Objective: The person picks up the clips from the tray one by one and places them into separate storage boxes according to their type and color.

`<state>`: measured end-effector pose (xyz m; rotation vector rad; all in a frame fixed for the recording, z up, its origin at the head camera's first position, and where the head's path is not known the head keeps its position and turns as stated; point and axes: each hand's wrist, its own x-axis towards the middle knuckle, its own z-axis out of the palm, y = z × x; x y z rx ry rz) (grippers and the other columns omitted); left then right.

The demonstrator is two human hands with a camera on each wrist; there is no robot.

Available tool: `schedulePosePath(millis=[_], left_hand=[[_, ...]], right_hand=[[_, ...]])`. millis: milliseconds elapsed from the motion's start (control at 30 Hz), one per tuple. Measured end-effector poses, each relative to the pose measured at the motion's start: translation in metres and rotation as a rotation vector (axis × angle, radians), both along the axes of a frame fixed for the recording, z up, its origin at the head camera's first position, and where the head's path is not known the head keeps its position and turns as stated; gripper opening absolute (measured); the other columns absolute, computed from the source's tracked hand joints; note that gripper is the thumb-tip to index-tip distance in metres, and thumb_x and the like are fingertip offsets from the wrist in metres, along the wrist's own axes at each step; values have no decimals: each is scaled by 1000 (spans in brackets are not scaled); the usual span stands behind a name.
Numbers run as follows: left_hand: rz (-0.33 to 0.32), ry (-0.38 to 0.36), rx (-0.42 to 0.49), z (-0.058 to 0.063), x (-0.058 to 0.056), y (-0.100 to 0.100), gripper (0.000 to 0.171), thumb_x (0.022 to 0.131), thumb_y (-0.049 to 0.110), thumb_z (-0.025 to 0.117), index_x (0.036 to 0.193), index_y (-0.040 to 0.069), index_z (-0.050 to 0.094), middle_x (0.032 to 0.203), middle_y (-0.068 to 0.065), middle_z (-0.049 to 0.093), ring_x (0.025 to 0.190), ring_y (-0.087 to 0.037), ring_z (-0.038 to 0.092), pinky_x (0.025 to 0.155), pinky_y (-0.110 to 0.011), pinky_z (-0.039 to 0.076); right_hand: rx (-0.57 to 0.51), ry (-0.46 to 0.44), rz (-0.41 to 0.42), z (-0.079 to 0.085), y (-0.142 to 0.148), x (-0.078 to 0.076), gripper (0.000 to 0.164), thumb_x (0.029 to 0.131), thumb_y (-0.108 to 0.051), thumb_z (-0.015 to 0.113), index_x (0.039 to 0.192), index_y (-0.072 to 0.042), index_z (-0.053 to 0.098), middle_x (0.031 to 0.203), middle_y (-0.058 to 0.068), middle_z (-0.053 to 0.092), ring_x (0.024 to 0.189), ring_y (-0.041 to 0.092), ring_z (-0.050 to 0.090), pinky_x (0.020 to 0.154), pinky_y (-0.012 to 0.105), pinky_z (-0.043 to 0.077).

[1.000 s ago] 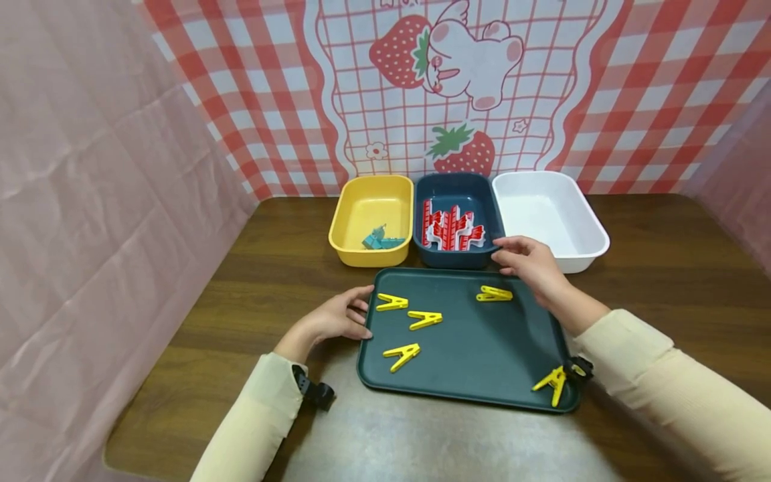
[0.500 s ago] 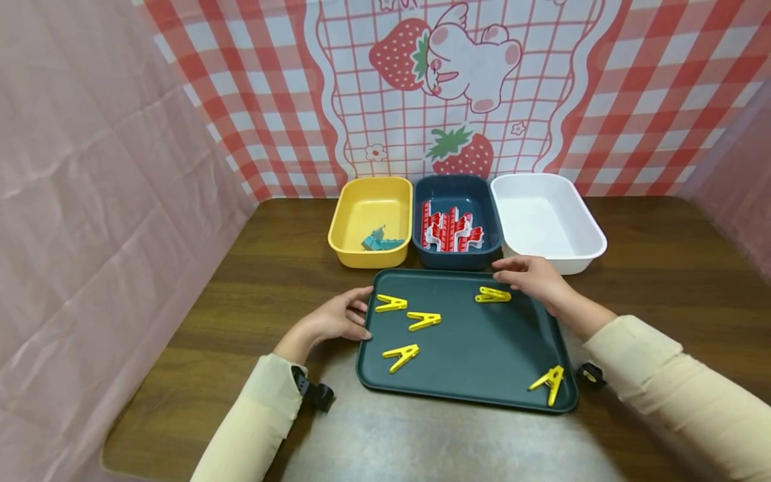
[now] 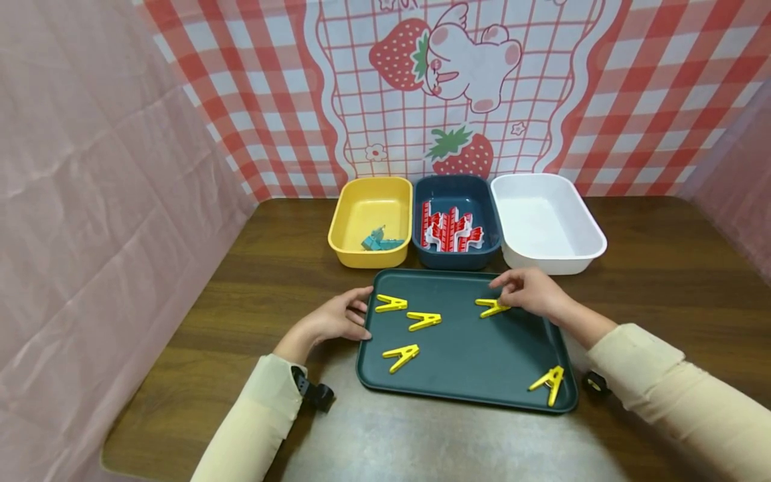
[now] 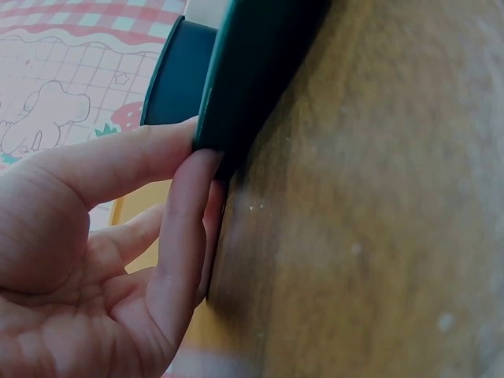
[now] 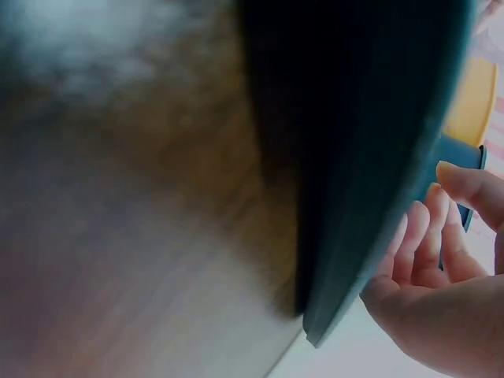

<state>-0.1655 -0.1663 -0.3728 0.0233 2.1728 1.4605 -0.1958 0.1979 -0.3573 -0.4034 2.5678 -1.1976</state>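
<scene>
Five-odd is not counted here: several yellow clothespins lie on a dark green tray. At the tray's upper right, my right hand pinches the closed end of one clothespin between thumb and fingers. That clothespin is out of sight in the right wrist view, behind the tray's side. Along the tray's left rim rests my left hand, thumb and fingertips touching the edge, spread apart. Nearest to it lie three clothespins, among them an upper-left clothespin. Another clothespin sits in the lower right corner.
Behind the tray stand a yellow bin with teal pieces, a dark blue bin with red and white pieces, and a white bin. A wooden table lies beneath, with a checked cloth at the back.
My right hand has come down from the bins' front edge to the upper-right clothespin, which has turned over slightly. My left hand has stayed at the tray's rim.
</scene>
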Motion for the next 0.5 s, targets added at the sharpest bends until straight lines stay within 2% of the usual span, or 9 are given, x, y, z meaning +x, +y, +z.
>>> schedulePosePath(millis=[133,300,367,500], left_hand=[[-3,2,-1,0,0,0,87,71,-11,74,144,15,34,116,-13,45,94,-24,54,73,-32,55],[-7,10,-10,0,0,-1,87,71,-11,74,144,15,34,116,-13,46,94,-24,55,73,-32,55],[-6,8,-13,0,0,-1,87,71,-11,74,144,16,35,116,-13,46,94,-24,55,73,-32,55],[-8,6,-11,1,0,0,87,71,-11,74,144,16,35,116,-13,46,94,-24,54,73,-32,55]], right_hand=[[22,24,5,-2,1,1,35,76,0,71,108,9,62,86,12,59,79,24,52,64,29,48],[29,25,75,-4,3,1,36,73,-1,75,107,5,65,100,16,64,91,30,56,80,41,49],[35,13,92,-4,3,1,34,73,-1,76,105,4,66,99,15,65,89,28,57,80,40,50],[40,-5,96,-6,3,0,29,75,1,74,102,5,67,93,10,66,81,22,57,71,31,52]])
